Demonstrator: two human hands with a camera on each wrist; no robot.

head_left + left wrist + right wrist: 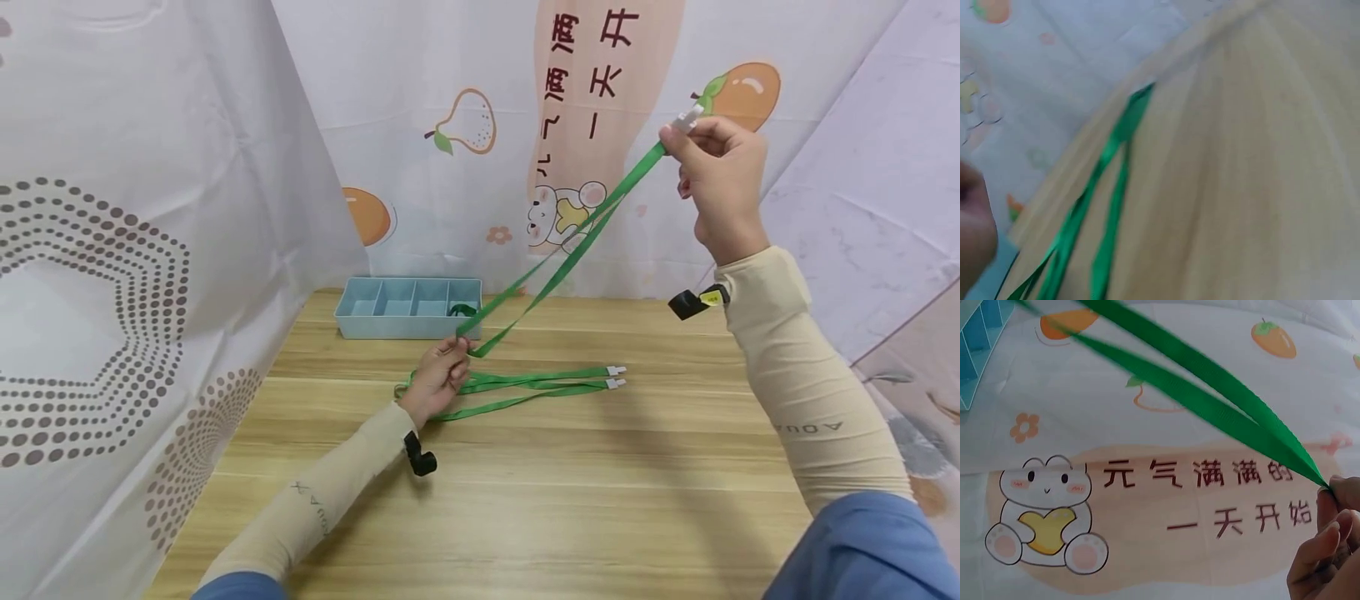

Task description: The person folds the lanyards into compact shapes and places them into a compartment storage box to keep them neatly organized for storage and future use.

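Observation:
A green lanyard (640, 171) is stretched diagonally between the two hands, its strap doubled into a long loop. High at the right, the right hand (723, 179) pinches it beside its white plastic clip (686, 119). The left hand (437, 379) holds the loop's lower end just above the table. Beneath that hand lie more green lanyards (517, 407), with white clips (615, 383) pointing right. The left wrist view shows these straps (1110, 144) blurred, with part of the hand at the edge. In the right wrist view, fingertips (1329, 487) pinch the strap where its strands meet.
A light blue divided box (408, 327) stands at the table's back left. Something dark green (462, 310) lies in its rightmost compartment. The wooden table (525, 508) meets a printed curtain (405, 150) behind and at the sides.

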